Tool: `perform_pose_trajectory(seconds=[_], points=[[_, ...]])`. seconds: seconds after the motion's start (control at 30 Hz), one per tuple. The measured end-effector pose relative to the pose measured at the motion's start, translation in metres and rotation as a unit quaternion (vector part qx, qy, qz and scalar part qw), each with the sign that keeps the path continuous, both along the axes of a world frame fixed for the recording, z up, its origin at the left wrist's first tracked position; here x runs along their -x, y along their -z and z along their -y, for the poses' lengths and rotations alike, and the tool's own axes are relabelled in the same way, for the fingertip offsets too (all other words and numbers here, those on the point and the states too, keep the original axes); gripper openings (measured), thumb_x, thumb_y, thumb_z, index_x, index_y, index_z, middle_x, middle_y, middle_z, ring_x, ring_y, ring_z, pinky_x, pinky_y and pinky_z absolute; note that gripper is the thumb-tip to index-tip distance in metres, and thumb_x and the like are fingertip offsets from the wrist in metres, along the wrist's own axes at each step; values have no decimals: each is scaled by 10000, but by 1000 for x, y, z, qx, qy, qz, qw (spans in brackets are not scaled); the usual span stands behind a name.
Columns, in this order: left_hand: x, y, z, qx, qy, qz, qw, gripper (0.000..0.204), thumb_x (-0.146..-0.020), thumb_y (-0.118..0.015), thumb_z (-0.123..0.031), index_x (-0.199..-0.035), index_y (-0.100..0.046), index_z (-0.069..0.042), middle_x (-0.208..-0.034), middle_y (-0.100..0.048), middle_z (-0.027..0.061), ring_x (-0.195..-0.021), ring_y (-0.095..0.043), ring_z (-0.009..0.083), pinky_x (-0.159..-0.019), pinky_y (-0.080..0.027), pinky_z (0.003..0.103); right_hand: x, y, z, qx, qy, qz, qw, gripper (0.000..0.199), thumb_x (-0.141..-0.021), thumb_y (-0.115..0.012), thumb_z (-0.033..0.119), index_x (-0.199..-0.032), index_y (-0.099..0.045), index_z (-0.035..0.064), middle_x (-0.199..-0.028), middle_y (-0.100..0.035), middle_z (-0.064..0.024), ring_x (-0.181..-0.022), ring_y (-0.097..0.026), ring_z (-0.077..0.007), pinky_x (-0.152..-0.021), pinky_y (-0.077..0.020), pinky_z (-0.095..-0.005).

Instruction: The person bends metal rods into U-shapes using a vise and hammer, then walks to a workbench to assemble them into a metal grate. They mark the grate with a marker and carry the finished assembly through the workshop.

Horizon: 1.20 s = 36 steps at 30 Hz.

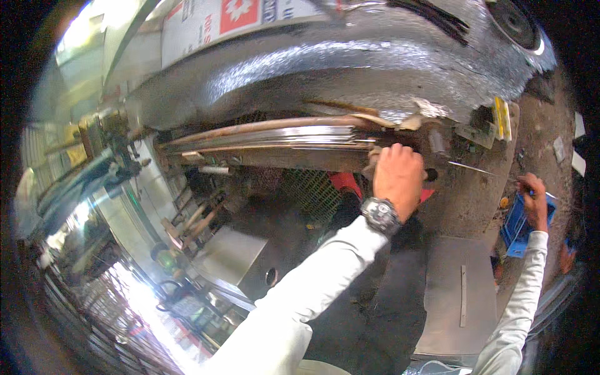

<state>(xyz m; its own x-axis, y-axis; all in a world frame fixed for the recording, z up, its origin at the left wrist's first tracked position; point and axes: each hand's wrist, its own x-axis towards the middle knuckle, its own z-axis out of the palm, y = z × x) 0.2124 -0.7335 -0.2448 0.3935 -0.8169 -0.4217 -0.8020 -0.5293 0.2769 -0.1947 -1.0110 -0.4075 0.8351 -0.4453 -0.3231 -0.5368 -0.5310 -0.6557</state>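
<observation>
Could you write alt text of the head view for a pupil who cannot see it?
A person's left hand, a dark watch on its wrist, is curled near the right end of long, shiny metal pieces; the right hand is by a blue container. What either holds is unclear.

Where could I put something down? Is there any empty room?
Yes: the brown surface between the left hand and right hand, below the thin rod, looks bare. The grey sheet also shows room on both sides of its narrow strip. It's crowded left of the left hand, where metal rods lie bunched.
</observation>
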Motion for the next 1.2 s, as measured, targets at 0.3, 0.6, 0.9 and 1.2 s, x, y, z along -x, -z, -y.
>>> perform_pose_trajectory(seconds=[0.3, 0.6, 0.9, 1.2], points=[[-80, -25, -154, 308, -316, 16, 897, 207, -841, -747, -133, -1023, -687, -56, -1118, -612, 140, -1094, -577, 327, -980, -443, 422, -183, -29, -110, 6, 0, -90, 996, 318, -967, -680, 230, -1185, -633, 3, -1128, -693, -147, -1052, -667, -262, -943, -487, -355], [-143, 84, -253, 230, -419, 140, 867, 1103, -777, -753, -636, -1524, -283, 25, -1575, -238, 298, -1442, -255, 488, -1173, -247, 578, -136, -61, -56, -5, 59, -107, 992, 271, -986, -625, 171, -1181, -685, -8, -1131, -730, -133, -1087, -657, -226, -982, -473, -345], [-137, 94, -220, 254, -465, 124, 839, 1067, -724, -793, -589, -1479, -329, 6, -1552, -299, 261, -1409, -288, 496, -1167, -229, 618, -154, -88, -38, 30, 23, -187, 982, 195, -921, -622, -9, -1092, -711, -42, -1046, -748, -119, -1022, -682, -202, -946, -499, -321], [-115, 94, -208, 263, -453, 102, 846, 1055, -746, -796, -528, -1510, -284, -10, -1585, -262, 184, -1449, -259, 425, -1189, -217, 597, -163, -106, -24, 177, -101, -288, 936, 200, -888, -681, 118, -1012, -731, -30, -947, -744, -184, -901, -709, -278, -822, -530, -361]])
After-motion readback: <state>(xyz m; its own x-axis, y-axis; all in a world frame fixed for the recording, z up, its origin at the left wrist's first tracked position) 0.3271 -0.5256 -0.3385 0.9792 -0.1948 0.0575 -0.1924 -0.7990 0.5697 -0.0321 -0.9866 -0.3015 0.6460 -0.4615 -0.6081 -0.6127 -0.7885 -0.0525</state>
